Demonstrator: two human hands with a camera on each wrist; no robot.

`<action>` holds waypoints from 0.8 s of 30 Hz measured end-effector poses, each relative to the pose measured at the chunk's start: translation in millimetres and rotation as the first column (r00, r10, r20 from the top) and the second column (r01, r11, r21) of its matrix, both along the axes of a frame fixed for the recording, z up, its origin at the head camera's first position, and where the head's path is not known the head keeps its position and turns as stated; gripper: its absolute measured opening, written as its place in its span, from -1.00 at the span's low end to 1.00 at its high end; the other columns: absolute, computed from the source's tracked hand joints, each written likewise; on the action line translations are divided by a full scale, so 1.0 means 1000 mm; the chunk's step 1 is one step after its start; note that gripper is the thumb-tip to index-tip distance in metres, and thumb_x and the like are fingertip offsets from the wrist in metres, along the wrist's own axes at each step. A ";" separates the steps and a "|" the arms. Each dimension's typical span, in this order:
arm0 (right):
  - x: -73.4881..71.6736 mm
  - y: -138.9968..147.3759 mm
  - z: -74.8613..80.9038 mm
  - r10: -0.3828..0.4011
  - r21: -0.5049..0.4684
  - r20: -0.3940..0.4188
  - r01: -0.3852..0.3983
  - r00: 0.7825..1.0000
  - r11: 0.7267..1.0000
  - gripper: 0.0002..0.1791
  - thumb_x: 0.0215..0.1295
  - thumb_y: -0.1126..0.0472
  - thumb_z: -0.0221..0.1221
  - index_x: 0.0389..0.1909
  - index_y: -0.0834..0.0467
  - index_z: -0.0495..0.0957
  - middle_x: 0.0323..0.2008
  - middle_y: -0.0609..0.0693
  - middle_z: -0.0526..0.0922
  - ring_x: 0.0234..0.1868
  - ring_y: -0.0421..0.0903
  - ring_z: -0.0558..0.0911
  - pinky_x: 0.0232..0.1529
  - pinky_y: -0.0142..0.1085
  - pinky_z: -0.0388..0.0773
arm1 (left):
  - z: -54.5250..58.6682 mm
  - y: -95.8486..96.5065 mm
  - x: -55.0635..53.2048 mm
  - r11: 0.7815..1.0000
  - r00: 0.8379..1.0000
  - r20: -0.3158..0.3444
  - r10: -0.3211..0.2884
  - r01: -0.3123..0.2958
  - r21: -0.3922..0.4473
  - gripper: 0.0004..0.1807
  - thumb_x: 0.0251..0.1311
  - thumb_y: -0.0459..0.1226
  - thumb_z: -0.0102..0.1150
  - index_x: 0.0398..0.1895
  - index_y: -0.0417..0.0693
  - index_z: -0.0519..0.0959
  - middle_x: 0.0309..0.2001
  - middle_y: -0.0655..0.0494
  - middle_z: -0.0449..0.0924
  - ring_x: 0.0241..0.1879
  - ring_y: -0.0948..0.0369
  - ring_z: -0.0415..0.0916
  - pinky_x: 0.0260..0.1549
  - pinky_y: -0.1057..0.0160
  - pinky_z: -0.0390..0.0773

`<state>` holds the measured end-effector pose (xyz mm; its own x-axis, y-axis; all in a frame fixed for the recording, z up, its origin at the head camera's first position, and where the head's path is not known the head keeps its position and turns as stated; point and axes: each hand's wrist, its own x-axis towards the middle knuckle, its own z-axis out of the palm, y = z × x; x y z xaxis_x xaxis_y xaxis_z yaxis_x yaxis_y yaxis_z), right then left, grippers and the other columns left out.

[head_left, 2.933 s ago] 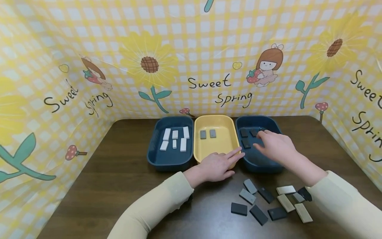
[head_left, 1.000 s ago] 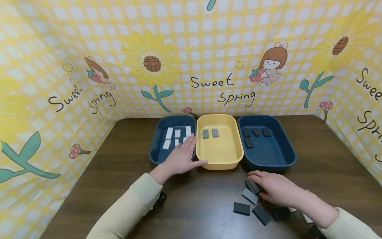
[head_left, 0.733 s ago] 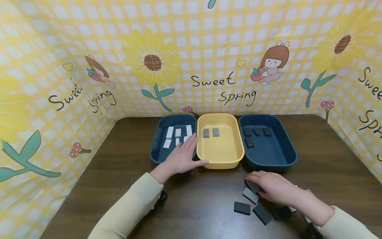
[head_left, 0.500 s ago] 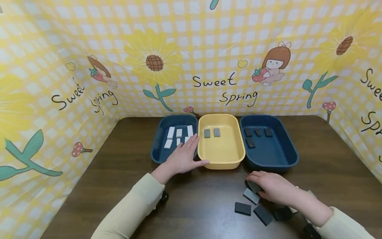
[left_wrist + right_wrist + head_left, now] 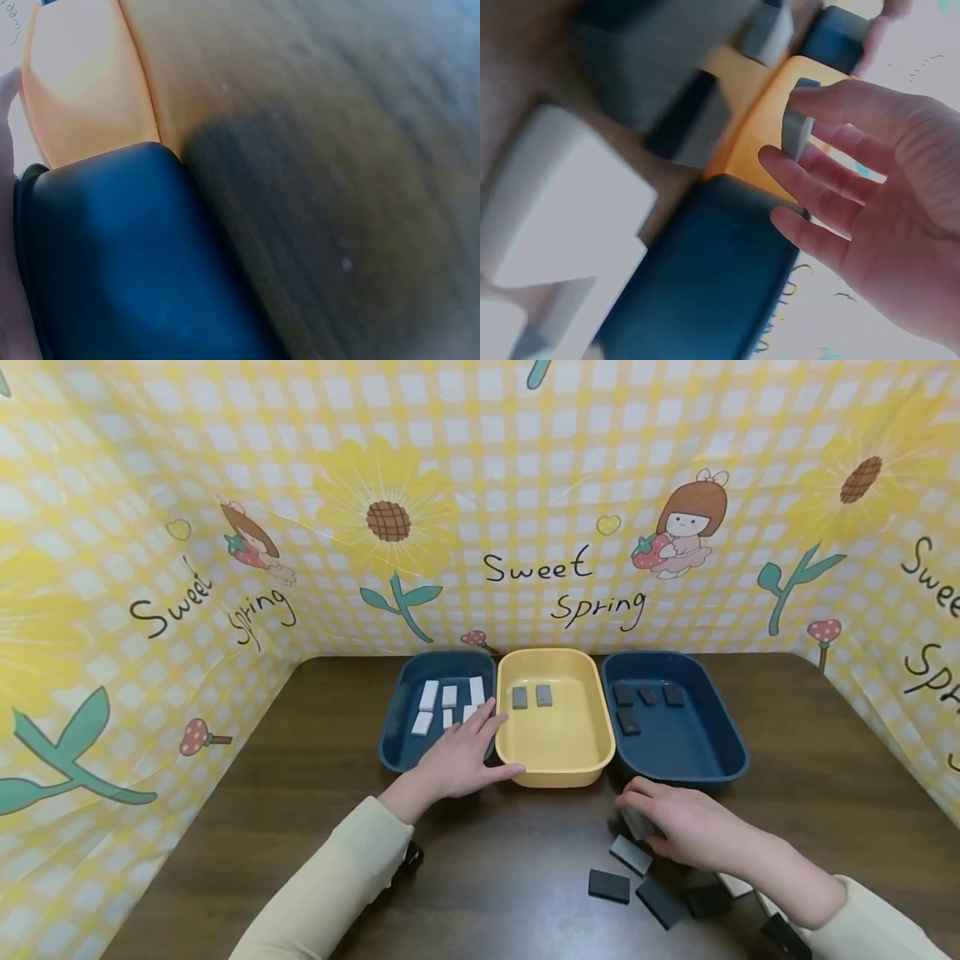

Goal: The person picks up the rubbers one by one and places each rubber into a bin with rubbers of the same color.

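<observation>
The right hand (image 5: 684, 827) pinches a grey block (image 5: 636, 823) on the near side and to the right of the yellow tray (image 5: 558, 739), long axis partly hidden. The left hand (image 5: 455, 762) lies spread at that tray's left side

The head view is evenly bright and mostly sharp, with soft glare on the table (image 5: 517, 910) near the bottom. The left wrist view is blurred, a dark shadow beside the blue tray (image 5: 150, 247); in the right wrist view the nearest white block (image 5: 562, 199) is out of focus and the cloth (image 5: 926, 60) bleaches nearly white.
</observation>
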<state>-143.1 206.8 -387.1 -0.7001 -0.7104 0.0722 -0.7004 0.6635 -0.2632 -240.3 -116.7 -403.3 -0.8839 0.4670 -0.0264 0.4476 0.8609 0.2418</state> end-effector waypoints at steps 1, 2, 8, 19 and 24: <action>0.000 -0.001 0.003 0.002 -0.005 -0.001 -0.002 1.000 1.000 -0.47 -0.08 0.36 0.46 0.00 0.11 0.58 -0.13 -0.12 0.52 -0.38 -0.28 0.49 -0.39 -0.35 0.55 | 0.000 0.000 0.000 1.000 1.000 -0.005 0.000 0.000 -0.001 0.12 0.00 0.55 -0.20 0.52 0.08 0.08 0.56 0.12 -0.22 0.47 0.15 -0.07 0.31 -0.09 0.12; -0.001 -0.002 0.007 0.000 -0.009 -0.003 0.000 1.000 1.000 -0.47 -0.07 0.35 0.46 0.01 0.10 0.58 -0.13 -0.13 0.51 -0.39 -0.30 0.48 -0.40 -0.37 0.54 | 0.001 0.000 -0.001 1.000 1.000 -0.009 0.001 -0.001 -0.001 0.12 0.00 0.55 -0.20 0.52 0.08 0.09 0.56 0.13 -0.22 0.47 0.15 -0.07 0.31 -0.09 0.12; -0.005 -0.007 0.029 -0.016 -0.011 -0.035 0.016 0.999 1.000 -0.47 -0.03 0.29 0.45 0.03 0.08 0.57 -0.12 -0.13 0.50 -0.41 -0.29 0.46 -0.41 -0.39 0.52 | 0.000 0.000 0.000 1.000 1.000 -0.004 0.004 -0.004 0.010 0.08 0.04 0.51 -0.14 0.51 0.07 0.11 0.55 0.12 -0.20 0.47 0.14 -0.08 0.30 -0.06 0.15; -0.041 -0.019 0.056 -0.057 -0.038 -0.131 0.052 0.990 0.998 -0.48 0.05 0.22 0.43 0.07 0.17 0.55 -0.08 -0.05 0.51 -0.34 -0.18 0.55 -0.35 -0.32 0.55 | 0.001 0.000 0.000 1.000 1.000 0.009 0.013 -0.013 0.016 0.11 -0.01 0.55 -0.18 0.51 0.09 0.10 0.55 0.12 -0.21 0.46 0.13 -0.05 0.28 -0.05 0.20; -0.062 -0.026 0.063 -0.101 -0.040 -0.111 0.097 0.989 0.994 -0.48 0.06 0.22 0.43 0.08 0.16 0.54 -0.09 -0.02 0.50 -0.35 -0.17 0.51 -0.35 -0.31 0.54 | 0.000 0.000 -0.001 0.999 1.000 0.015 0.011 -0.011 0.031 0.05 0.06 0.47 -0.06 0.51 0.07 0.11 0.55 0.11 -0.20 0.46 0.10 -0.02 0.27 -0.05 0.22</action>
<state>-205.2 180.9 -324.3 -0.7530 -0.6335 0.1777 -0.6580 0.7233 -0.2097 -241.4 -116.6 -403.0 -0.8887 0.4579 -0.0247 0.4343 0.8578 0.2751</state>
